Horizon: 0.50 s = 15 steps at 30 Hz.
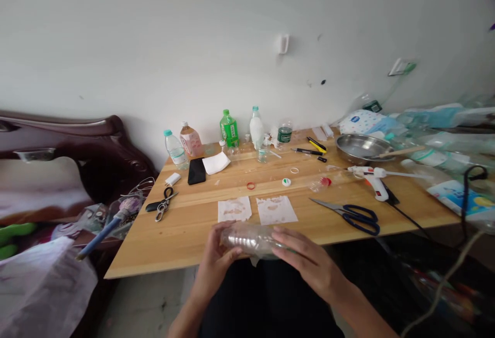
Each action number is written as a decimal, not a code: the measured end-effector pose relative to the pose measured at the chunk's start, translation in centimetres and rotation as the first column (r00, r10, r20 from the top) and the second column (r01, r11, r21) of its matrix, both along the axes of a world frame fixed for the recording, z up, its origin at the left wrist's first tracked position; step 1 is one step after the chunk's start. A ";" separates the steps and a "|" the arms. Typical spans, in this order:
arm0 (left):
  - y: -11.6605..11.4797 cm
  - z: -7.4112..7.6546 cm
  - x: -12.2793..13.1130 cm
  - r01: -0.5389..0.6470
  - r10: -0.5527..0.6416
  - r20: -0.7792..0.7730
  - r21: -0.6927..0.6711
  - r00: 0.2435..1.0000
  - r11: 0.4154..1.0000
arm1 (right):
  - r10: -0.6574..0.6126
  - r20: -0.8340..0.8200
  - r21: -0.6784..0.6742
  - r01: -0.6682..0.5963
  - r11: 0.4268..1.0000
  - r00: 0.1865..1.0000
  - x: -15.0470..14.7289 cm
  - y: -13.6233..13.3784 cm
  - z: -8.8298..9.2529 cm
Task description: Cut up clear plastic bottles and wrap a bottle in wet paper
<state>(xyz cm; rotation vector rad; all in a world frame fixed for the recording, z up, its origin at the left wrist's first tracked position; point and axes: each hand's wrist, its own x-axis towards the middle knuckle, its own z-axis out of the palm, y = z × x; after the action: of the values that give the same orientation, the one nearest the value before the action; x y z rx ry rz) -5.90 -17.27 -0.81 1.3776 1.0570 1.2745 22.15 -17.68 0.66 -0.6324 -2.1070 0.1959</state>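
A clear plastic bottle (251, 239) lies sideways between my two hands at the table's front edge, above my lap. My left hand (221, 254) is wrapped round its left end, the thumb along the near side. Over the right end rest the fingers of my right hand (305, 255), curled on the plastic. Just beyond the bottle, two white paper pieces (276, 210) with brownish marks lie flat side by side. To their right are large scissors (351, 214) with dark blue handles. A red ring (251, 186) and a white-and-green cap (286, 182) lie farther back.
A hot glue gun (373, 179) with its cord and a steel pan (361, 148) stand at the right, beside heaped plastic bottles (444, 142). Cutters (317, 145), a green bottle (229, 129) and other bottles line the back. Small scissors (164, 204) and a phone (197, 171) lie left.
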 end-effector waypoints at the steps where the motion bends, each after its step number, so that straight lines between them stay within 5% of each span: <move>1: 0.3 0.3 -0.7 -0.009 0.014 -0.097 0.051 0.995 0.999 | 0.016 -0.029 -0.033 -0.017 0.999 0.999 -0.8 0.2 -0.1; 4: 1.0 2.5 -3.0 0.187 -0.103 -0.568 0.092 0.816 0.978 | 0.084 -0.088 -0.158 -0.097 0.983 0.993 -3.6 1.1 -0.2; 7: 2.4 4.9 -4.9 0.267 -0.081 -0.762 0.123 0.642 0.956 | 0.058 -0.093 -0.227 -0.078 0.971 0.994 -6.8 2.3 0.3; 12: 9.2 5.0 -7.9 -0.268 0.342 -0.533 0.214 0.774 0.939 | -0.274 -0.211 -0.380 0.180 0.908 0.938 -8.6 3.4 0.2; 15: 14.4 2.9 -9.4 -0.356 0.407 -0.462 0.197 0.788 0.914 | -0.273 -0.187 -0.408 0.178 0.895 0.944 -7.2 2.9 -0.8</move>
<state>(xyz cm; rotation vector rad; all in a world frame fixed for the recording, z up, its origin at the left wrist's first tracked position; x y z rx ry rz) -15.26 -2.89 2.05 1.6768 1.7204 1.2980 15.00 -14.77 -0.15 -1.0305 -1.7528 0.5388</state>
